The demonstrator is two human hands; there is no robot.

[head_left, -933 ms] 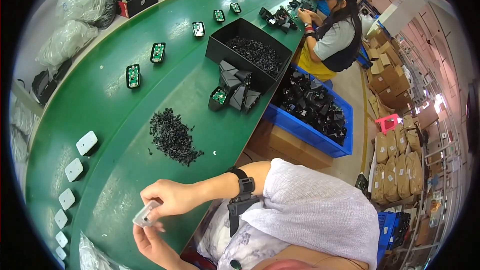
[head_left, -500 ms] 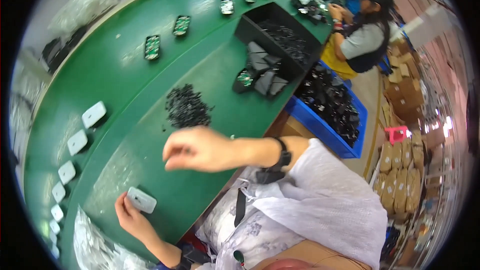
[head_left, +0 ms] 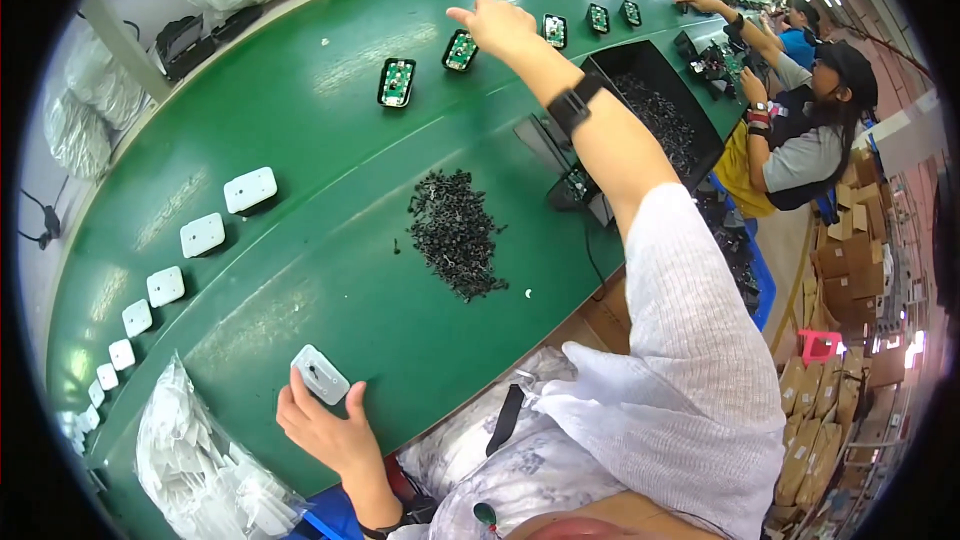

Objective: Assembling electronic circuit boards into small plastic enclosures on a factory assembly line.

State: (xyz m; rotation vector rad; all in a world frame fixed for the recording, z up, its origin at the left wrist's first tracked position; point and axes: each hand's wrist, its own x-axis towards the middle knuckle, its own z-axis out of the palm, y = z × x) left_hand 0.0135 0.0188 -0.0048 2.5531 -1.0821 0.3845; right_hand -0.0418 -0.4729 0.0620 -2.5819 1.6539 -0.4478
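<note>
- Left: row of white-topped cases (head_left: 202,235) on the green desk (head_left: 330,230).
- Near: left hand (head_left: 330,430), fingers spread, touching a white plastic cover (head_left: 322,376).
- Middle: heap of small black parts (head_left: 455,235).
- Far: right hand (head_left: 500,25) at a circuit-board housing (head_left: 459,54); cannot tell whether it grips.

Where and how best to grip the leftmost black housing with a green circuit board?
Probably pinch the black housing across its two long sides, coming from above: it lies board side up, longer than wide, and gripping the outer walls spares the exposed green circuit board.
</note>
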